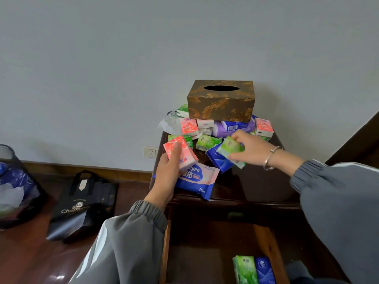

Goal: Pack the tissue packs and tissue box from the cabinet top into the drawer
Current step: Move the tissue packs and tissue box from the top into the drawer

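Observation:
A brown tissue box point(221, 103) with gold leaf patterns stands at the back of the dark cabinet top point(256, 181), on a heap of several small tissue packs point(235, 128). My left hand point(168, 175) grips a pink tissue pack point(180, 154) above a blue-and-pink wipes pack point(196, 179). My right hand point(250, 149) holds a green tissue pack point(230, 149) over a blue pack point(218, 158). Below, the drawer point(266, 238) is pulled out, with a green pack point(245, 270) and a blue pack point(264, 270) standing side by side at its front right.
A black shopping bag point(84, 203) lies on the wooden floor left of the cabinet. A dark bin point(14, 185) with plastic inside stands at the far left. A wall socket point(150, 152) sits low on the grey wall. Dark furniture point(359, 144) rises at the right.

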A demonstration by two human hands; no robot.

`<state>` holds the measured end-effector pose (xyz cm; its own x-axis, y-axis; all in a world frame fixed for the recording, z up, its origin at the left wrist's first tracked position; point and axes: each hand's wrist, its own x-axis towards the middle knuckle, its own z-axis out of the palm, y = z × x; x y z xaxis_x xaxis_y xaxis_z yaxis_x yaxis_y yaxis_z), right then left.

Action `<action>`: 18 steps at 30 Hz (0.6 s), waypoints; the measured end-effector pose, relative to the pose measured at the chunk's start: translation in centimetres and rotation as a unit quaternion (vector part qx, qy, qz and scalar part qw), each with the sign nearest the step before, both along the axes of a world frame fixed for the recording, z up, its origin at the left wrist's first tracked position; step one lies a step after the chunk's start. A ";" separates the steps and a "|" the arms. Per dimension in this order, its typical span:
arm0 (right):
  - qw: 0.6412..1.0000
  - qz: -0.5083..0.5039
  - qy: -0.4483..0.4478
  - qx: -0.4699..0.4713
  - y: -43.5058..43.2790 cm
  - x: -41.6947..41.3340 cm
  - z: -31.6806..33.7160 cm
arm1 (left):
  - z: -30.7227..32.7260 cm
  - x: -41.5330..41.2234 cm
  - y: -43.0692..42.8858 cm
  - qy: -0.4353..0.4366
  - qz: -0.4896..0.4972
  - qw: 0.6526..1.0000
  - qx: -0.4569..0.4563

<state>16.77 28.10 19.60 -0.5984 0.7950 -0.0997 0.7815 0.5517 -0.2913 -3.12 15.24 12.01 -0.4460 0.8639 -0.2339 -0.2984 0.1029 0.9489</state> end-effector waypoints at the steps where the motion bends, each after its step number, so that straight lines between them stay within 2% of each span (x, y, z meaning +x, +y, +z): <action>1: 0.999 -0.010 0.044 0.022 0.3 -1.1 0.5 | 0.0 0.0 0.0 0.002 -0.001 1.000 -0.001; 3: 0.994 -0.014 0.093 0.053 0.8 -3.9 1.3 | 0.0 0.0 -0.1 0.002 -0.002 1.000 0.000; 4: 0.994 -0.015 0.090 0.054 1.0 -5.3 1.5 | 0.1 0.0 -0.1 0.000 -0.001 1.000 0.001; 9: 0.996 -0.078 -0.031 0.002 2.0 -8.9 -0.5 | 0.1 0.1 0.0 -0.007 -0.004 1.000 -0.001; 18: 0.984 -0.145 -0.049 -0.090 2.7 -8.5 -2.2 | -0.5 -0.2 0.1 0.003 -0.004 1.000 0.009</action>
